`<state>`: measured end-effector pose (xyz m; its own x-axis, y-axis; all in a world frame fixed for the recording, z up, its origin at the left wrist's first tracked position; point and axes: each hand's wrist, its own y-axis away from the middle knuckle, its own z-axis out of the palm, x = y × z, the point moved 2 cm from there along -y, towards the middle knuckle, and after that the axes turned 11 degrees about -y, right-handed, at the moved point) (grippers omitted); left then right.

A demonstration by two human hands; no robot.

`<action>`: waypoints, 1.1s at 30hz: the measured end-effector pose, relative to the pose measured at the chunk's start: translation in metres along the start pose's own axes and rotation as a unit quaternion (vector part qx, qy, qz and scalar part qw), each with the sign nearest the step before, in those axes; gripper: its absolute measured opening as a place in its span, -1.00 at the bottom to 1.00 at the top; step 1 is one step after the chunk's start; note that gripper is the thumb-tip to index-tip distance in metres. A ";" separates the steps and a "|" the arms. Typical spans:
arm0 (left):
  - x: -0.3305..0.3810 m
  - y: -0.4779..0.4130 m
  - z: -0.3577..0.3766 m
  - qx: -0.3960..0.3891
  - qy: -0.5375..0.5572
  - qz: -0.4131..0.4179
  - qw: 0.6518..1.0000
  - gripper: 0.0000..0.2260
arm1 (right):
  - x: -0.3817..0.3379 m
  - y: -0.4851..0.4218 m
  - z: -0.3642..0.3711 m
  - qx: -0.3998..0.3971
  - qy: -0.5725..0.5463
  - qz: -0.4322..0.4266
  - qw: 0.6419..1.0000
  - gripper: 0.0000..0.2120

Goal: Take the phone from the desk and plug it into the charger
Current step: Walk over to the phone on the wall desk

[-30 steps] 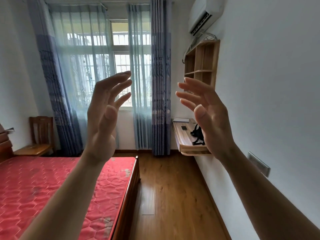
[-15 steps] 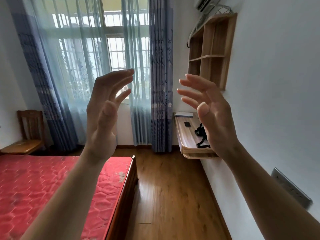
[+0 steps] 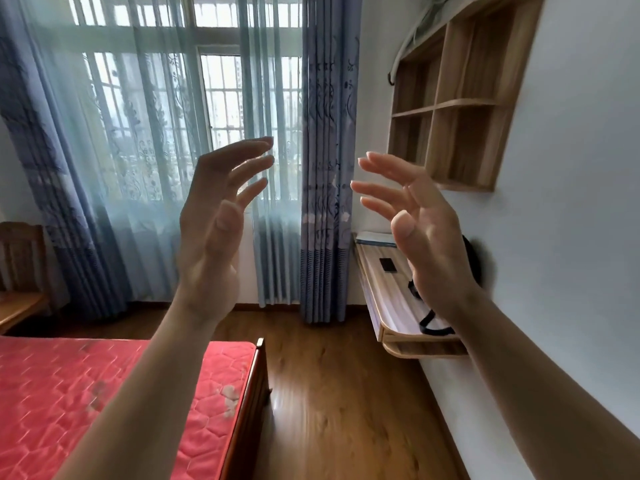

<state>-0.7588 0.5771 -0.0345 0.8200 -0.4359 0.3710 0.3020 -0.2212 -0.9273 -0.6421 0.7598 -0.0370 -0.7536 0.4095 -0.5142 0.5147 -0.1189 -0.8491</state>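
Bedroom walls frame a wall-mounted wooden surface (image 3: pixel 381 289) on the right, carrying the dark phone (image 3: pixel 388 264) flat near its far end, a book (image 3: pixel 375 238) behind it and a black strap (image 3: pixel 431 323) toward the near edge; the cubby shelf (image 3: pixel 460 102) above holds nothing visible. Left hand (image 3: pixel 211 237) and right hand (image 3: pixel 426 244) hang raised, fingers spread, gripping nothing. Compared with half a second ago, the surface and shelf loom closer and the bed (image 3: pixel 104 403) has slid lower.
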 end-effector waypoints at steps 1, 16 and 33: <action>-0.018 -0.009 0.001 -0.001 0.002 -0.004 1.000 -0.38 | 0.017 -0.009 -0.002 0.001 -0.003 0.003 1.000 -0.20; -0.313 -0.095 0.094 -0.032 0.015 -0.040 0.999 -0.42 | 0.294 -0.107 -0.115 0.033 0.000 0.043 0.999 -0.12; -0.561 -0.202 0.197 -0.035 0.014 -0.081 0.996 -0.50 | 0.529 -0.223 -0.237 0.050 -0.033 0.074 0.995 -0.15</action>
<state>-1.1837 1.0385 -0.0654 0.7496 -0.4131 0.5172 0.3930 -0.3509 -0.8499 -1.0582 1.2169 -0.0910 -0.6992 0.3205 -0.6391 0.5818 -0.2644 -0.7691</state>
